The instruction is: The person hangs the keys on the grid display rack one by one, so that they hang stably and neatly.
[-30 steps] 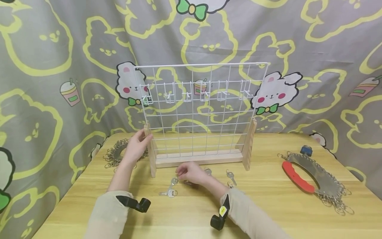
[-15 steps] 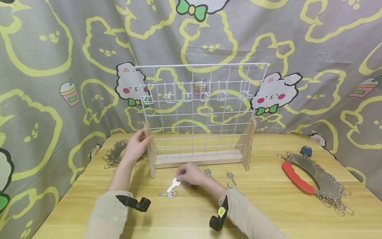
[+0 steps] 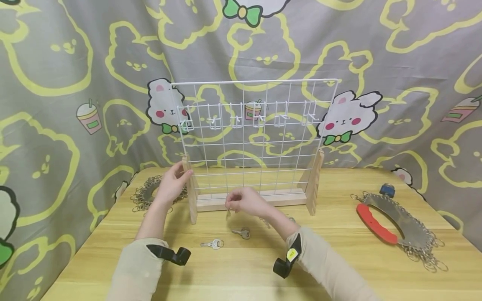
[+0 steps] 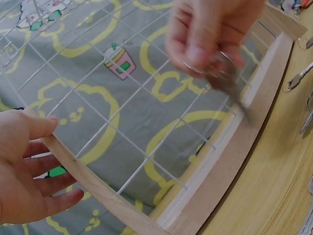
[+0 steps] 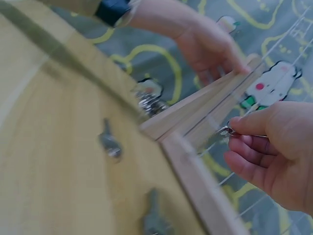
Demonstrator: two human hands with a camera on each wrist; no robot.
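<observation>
A white wire grid rack (image 3: 254, 80) stands on the wooden table with a row of white hooks (image 3: 259, 121) across its upper part. My left hand (image 3: 171, 184) holds the rack's left wooden upright (image 3: 191, 194), thumb on one side and fingers on the other. In front of the grid, my right hand (image 3: 246, 201) pinches a small key (image 4: 229, 88) by its ring between thumb and forefinger. That key hangs downward, blurred, above the wooden base bar (image 3: 282, 200). Two more keys lie on the table below: one key (image 3: 244, 233) nearer the base and another key (image 3: 215, 243) with a ring.
Other keys (image 3: 265, 223) lie partly hidden by the right forearm. At right is a curved metal plate (image 3: 408, 219) with a red grip (image 3: 376, 224) and many rings. A small blue item (image 3: 386, 190) sits behind it. A similar ringed piece (image 3: 141, 196) lies behind the left arm.
My right hand has picked up one key from the table and moved up and slightly right toward the base bar. My left hand has stayed on the upright.
</observation>
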